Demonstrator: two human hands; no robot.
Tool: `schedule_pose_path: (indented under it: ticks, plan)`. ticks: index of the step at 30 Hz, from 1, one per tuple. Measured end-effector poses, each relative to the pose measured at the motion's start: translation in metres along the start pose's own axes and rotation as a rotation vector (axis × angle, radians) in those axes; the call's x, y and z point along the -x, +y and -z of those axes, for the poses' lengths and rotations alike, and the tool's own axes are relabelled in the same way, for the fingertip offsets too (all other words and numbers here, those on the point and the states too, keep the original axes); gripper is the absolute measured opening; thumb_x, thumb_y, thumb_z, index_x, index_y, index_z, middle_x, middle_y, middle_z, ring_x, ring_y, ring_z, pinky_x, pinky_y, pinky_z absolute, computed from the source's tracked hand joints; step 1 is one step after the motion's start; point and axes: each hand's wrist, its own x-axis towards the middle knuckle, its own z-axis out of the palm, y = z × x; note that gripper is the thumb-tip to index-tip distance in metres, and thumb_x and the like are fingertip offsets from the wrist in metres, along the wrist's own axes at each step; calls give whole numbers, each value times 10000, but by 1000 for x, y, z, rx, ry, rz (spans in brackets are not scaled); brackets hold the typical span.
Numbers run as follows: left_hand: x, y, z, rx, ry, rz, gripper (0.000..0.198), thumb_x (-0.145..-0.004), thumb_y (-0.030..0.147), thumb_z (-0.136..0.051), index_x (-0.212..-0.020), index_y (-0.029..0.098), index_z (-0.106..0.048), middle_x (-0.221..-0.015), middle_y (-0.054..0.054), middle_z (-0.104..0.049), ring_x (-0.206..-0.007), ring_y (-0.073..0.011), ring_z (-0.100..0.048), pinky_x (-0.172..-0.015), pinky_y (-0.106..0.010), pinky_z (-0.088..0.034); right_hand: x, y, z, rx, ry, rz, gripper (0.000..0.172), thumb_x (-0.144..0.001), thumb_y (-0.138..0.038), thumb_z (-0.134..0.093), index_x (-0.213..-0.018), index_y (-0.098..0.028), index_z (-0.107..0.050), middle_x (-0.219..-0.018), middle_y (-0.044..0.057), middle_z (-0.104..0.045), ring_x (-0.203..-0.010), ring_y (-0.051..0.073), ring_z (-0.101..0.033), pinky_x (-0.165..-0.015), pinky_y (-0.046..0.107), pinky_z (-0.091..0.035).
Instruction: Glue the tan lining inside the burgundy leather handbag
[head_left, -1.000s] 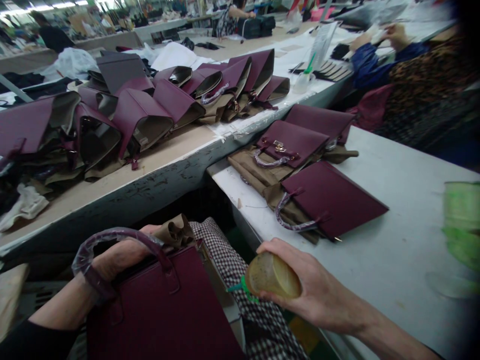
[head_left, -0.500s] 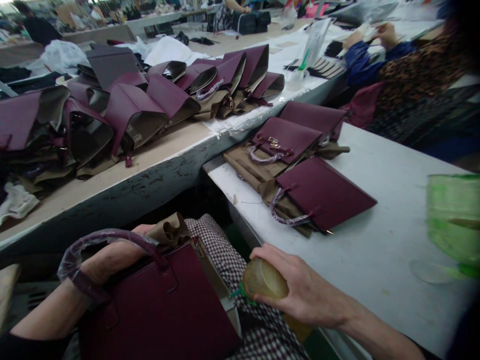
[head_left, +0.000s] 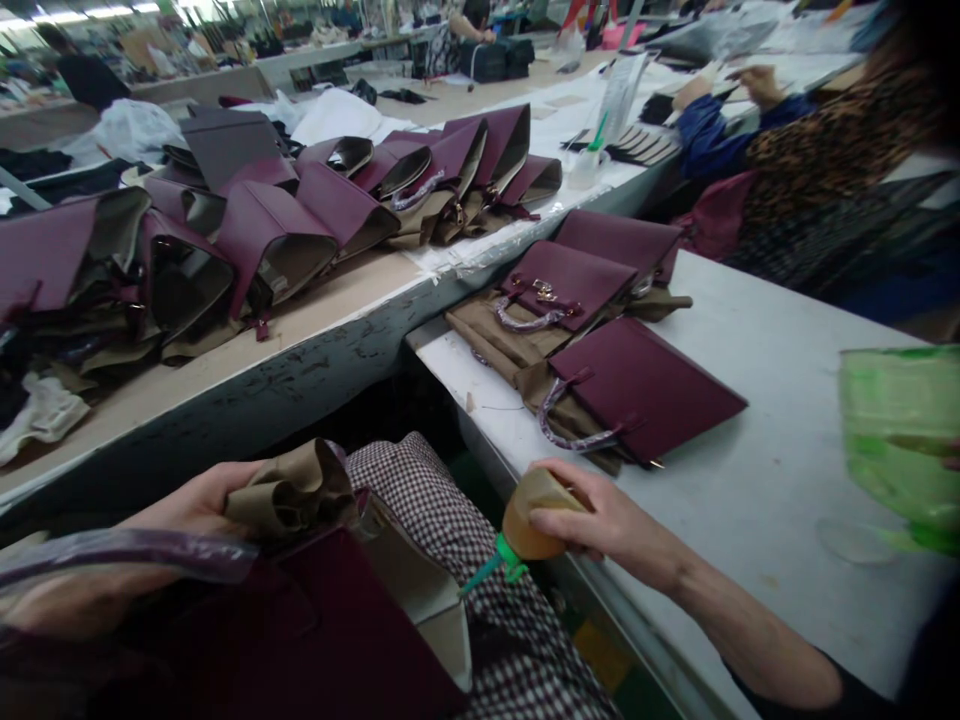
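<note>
My left hand [head_left: 191, 505] grips the top of a maroon handbag [head_left: 322, 630] that stands on my lap, fingers closed over its rim beside crumpled brown stuffing paper [head_left: 292, 490]. The bag's plastic-wrapped handle [head_left: 127, 550] crosses in front of my wrist. My right hand [head_left: 600, 520] is closed around a small amber squeeze bottle [head_left: 525, 525] with a green nozzle [head_left: 487, 572] that points down-left toward the bag's open side. Checked fabric [head_left: 457, 540] covers my lap.
Two flat maroon bags [head_left: 645, 385] [head_left: 570, 280] lie on brown paper on the white table [head_left: 757, 490]. A row of open maroon bags [head_left: 315, 210] fills the upper bench. A green plastic container [head_left: 900, 440] stands at right. Another person's blue sleeve [head_left: 712, 125] is at the back right.
My right hand turned the bottle so its nozzle points down toward the bag. The bag rose closer to the camera, and the handle slid lower across my left wrist.
</note>
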Motion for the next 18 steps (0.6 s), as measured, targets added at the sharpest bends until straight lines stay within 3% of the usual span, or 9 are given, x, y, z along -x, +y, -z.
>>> schedule_pose_path:
  ticks: [3,5,8,10,13,18]
  plan:
    - [22,9,12,-66,-70,-19,276,-783,396,-858,-1043,306,-833,-904,36,-791,-891,-228,-724,-792,-259,-600,5,9,3,-188,127,-39,514,-913,-586,-712,-1219,-190,-598,-797,-21,-603,-575,129,-512,-452,229,-372]
    - [31,10,9,-153,-59,-37,287,-859,444,-778,-1113,314,-812,-1018,36,-795,-945,-234,-723,-828,-266,-604,6,16,0,-178,224,-19,572,-891,-604,-739,-1256,-192,-585,-853,2,-638,-633,156,-561,-486,249,-430]
    - [29,4,-10,-256,-16,-6,283,-937,400,-676,-1171,280,-781,-1104,35,-779,-994,-215,-699,-881,-242,-578,2,26,-9,-85,294,24,607,-830,-574,-799,-1269,-214,-587,-1041,48,-704,-891,242,-677,-751,340,-572]
    - [23,-2,-23,-279,-59,40,285,-964,347,-627,-1206,265,-755,-1118,28,-770,-1024,-207,-678,-903,-233,-560,-2,30,-15,-20,296,40,612,-810,-566,-812,-1268,-227,-588,-1128,61,-708,-1025,286,-686,-907,402,-564]
    - [15,-10,-34,-317,-134,30,214,-978,313,-572,-1093,257,-744,-1092,16,-764,-1004,-197,-664,-875,-219,-553,-10,31,-17,68,327,52,614,-818,-581,-797,-1277,-237,-579,-1173,72,-697,-1058,310,-682,-957,463,-547]
    - [13,-5,-35,-399,-91,-44,181,-958,299,-534,-946,254,-709,-1038,9,-767,-915,-188,-677,-814,-212,-563,-31,27,-15,275,350,173,540,-855,-553,-771,-1261,-238,-607,-1184,85,-700,-1052,319,-677,-970,504,-526]
